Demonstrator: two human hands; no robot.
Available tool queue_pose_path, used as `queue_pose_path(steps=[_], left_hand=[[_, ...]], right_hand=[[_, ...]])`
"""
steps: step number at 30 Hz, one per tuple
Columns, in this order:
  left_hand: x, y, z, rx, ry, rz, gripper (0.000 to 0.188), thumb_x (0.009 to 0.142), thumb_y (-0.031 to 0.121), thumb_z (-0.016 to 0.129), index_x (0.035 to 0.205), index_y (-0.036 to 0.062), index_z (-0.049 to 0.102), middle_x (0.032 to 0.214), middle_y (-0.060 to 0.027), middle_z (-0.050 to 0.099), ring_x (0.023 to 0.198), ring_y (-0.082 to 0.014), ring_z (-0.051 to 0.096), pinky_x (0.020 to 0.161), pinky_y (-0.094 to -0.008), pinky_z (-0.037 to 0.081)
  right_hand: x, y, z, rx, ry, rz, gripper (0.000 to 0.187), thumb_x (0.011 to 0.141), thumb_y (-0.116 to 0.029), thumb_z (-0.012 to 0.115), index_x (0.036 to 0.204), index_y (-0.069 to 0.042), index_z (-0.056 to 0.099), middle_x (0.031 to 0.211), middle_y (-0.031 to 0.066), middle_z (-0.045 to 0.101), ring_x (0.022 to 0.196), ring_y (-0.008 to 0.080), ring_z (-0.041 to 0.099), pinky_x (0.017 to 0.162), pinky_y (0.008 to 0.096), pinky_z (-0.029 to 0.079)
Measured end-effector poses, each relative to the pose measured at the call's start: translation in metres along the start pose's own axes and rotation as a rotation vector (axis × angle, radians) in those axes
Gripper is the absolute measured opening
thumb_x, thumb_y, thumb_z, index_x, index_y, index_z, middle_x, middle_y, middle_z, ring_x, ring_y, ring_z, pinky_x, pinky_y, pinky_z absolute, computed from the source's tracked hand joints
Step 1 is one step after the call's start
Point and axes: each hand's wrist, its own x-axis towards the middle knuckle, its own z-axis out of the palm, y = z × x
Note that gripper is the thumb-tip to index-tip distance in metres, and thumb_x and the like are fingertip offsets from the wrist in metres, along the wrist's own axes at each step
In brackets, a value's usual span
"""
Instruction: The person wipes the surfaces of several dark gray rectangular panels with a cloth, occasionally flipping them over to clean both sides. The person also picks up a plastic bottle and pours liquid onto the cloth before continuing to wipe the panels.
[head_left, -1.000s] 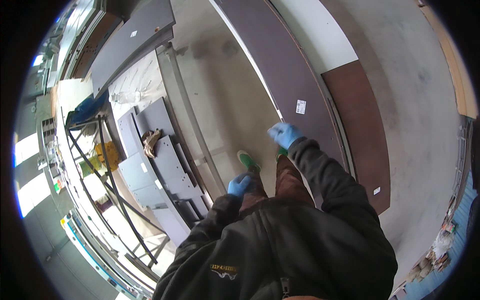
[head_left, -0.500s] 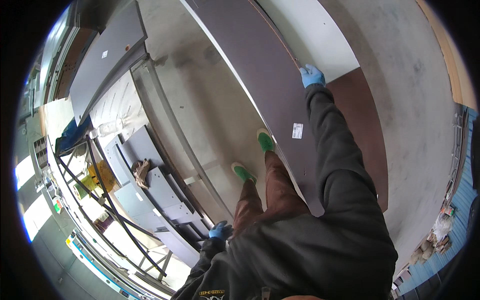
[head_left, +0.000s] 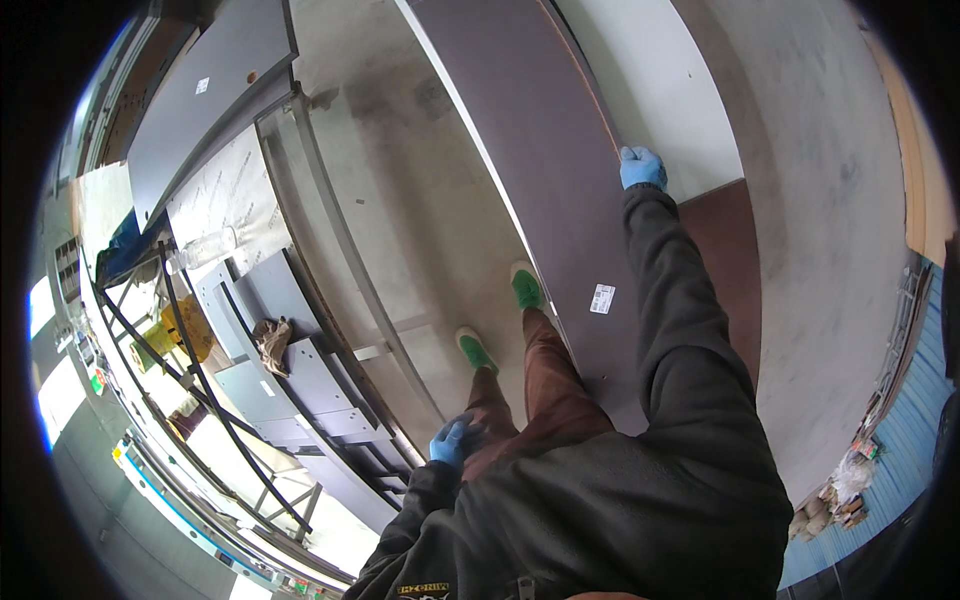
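Observation:
A long dark grey-purple panel (head_left: 540, 170) with a white sticker (head_left: 602, 299) lies ahead of me to the right. At its far long edge, my right hand (head_left: 642, 168), in a blue glove, is closed on the panel's rim, arm stretched out. Beyond that edge lie a white board (head_left: 665, 90) and a reddish-brown board (head_left: 722, 260). My left hand (head_left: 450, 440), also gloved in blue, hangs beside my left thigh, fingers loosely bent and slightly apart, with nothing seen in it.
On the left, grey panels (head_left: 283, 290) lie stacked with a brown work glove (head_left: 272, 345) on top. A large grey board (head_left: 215, 90) rests farther off. A metal rail (head_left: 340, 210) runs along the floor side, left of my green shoes (head_left: 474, 350). Black metal framing (head_left: 195, 375) stands far left.
The panel appears shifted right and nearer in view. My right hand has moved slightly nearer along its edge, its fingers now closed tighter. My left hand has risen a little beside my thigh.

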Motion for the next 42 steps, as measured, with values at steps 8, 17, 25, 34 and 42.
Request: queue_pose_path(steps=[8,17,25,34,42], left_hand=[[0.0,-0.002,-0.024,-0.09,0.115,0.052,0.041,0.103,0.028,0.065,0.133,0.0002,0.066,0.113,-0.0162,0.074,0.1,-0.0322,0.074,0.087,-0.0441,0.062],[0.008,-0.055,-0.114,-0.353,0.037,0.204,0.035,0.102,0.026,0.067,0.124,-0.0008,0.07,0.106,-0.0139,0.076,0.09,-0.027,0.074,0.081,-0.0386,0.061],[-0.025,-0.127,-0.241,-0.697,0.16,0.276,0.032,0.105,0.026,0.06,0.13,0.0063,0.067,0.107,-0.0152,0.074,0.083,-0.0285,0.074,0.074,-0.0422,0.063],[-0.017,-0.18,-0.319,-0.958,0.513,0.323,0.027,0.103,0.027,0.062,0.124,0.0099,0.066,0.098,-0.0084,0.069,0.076,-0.0193,0.069,0.068,-0.0347,0.061],[-0.019,-0.151,-0.319,-0.718,0.959,0.278,0.036,0.099,0.025,0.067,0.129,0.0046,0.066,0.107,-0.0091,0.072,0.093,-0.0223,0.07,0.086,-0.0355,0.058]], right_hand=[[-0.012,0.019,-0.021,0.28,0.135,0.225,0.026,0.093,-0.026,0.069,0.101,-0.002,0.076,0.103,0.0202,0.078,0.097,0.0307,0.075,0.086,0.042,0.059],[-0.225,-0.048,0.026,0.249,-0.423,-0.064,0.056,0.101,-0.05,0.065,0.098,0.006,0.072,0.078,0.0168,0.075,0.064,0.02,0.064,0.066,0.0375,0.054],[-0.522,-0.188,0.157,-0.338,-0.883,-1.181,0.053,0.091,-0.023,0.067,0.139,-0.001,0.061,0.147,0.0221,0.058,0.138,0.0373,0.054,0.116,0.0435,0.043],[-0.709,-0.383,0.279,-0.302,-0.759,-1.758,0.055,0.08,-0.019,0.076,0.131,-0.002,0.061,0.142,0.0221,0.06,0.124,0.0421,0.061,0.105,0.0505,0.048],[-0.712,-0.415,0.381,-0.627,-0.772,-1.787,0.092,0.077,-0.039,0.085,0.155,-0.014,0.044,0.168,0.0169,0.031,0.154,0.0357,0.033,0.122,0.0507,0.032]])
